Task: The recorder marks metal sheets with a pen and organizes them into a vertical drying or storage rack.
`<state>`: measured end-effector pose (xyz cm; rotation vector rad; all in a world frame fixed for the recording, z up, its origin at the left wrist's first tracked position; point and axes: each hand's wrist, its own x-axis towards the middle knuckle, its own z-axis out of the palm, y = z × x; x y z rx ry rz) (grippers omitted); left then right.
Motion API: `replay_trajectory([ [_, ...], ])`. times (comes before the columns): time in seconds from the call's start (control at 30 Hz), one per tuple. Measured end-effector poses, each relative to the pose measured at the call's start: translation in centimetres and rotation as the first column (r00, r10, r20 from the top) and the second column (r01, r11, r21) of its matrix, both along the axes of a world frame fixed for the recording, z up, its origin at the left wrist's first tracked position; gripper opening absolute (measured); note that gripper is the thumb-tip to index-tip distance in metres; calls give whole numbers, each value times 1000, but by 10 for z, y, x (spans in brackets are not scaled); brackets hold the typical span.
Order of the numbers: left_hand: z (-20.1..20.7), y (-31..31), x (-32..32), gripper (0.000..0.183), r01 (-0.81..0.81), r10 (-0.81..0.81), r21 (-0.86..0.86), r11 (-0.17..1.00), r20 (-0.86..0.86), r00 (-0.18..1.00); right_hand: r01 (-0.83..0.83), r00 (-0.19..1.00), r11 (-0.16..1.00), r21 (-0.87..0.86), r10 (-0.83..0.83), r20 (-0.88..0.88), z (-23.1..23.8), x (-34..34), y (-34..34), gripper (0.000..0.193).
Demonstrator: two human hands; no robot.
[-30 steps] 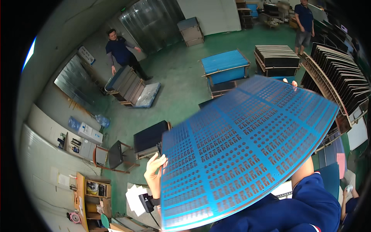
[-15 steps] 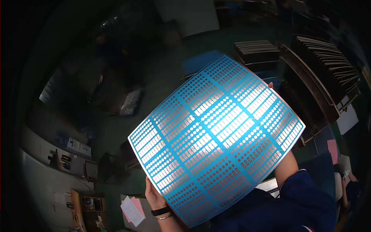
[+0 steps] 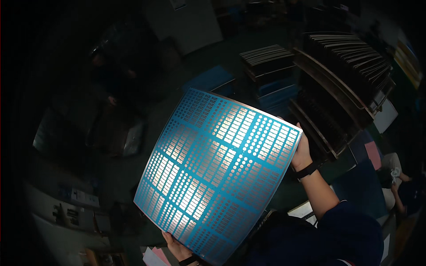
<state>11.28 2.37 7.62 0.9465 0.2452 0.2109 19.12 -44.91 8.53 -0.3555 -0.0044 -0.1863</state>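
A large blue circuit board panel [image 3: 217,188] with rows of shiny round and rectangular pads is held up in front of me, tilted, with light glaring off parts of it. At the panel's lower left edge, my left hand [image 3: 177,249] grips it, some fingers hidden behind. My right hand [image 3: 302,148] is closed around the upper right edge, near the corner. A dark band circles each wrist.
Upright boards fill a rack [image 3: 350,48] at the far right. Beside it is a stack of panels [image 3: 268,57], with a blue surface [image 3: 211,80] to its left. Another person [image 3: 406,193] sits at the right; a dim figure [image 3: 108,80] is at the left. Papers [image 3: 155,256] lie at the lower left.
The panel has turned in my hands and swung left and down, shifting the glare across it. My right hand, mostly hidden behind the panel before, now shows at its edge. The view has shifted too.
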Motion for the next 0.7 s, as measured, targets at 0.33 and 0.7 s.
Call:
replay_trajectory([
  [0.33, 18, -21, -8, 34, -239, 234, 41, 970, 92, 968, 124, 971, 992, -38, -129, -200, -53, -5, -13, 47],
  [0.7, 54, -36, -13, 38, -211, 185, 185, 960, 148, 972, 94, 890, 991, 96, -40, -454, -121, 2, -28, 50],
])
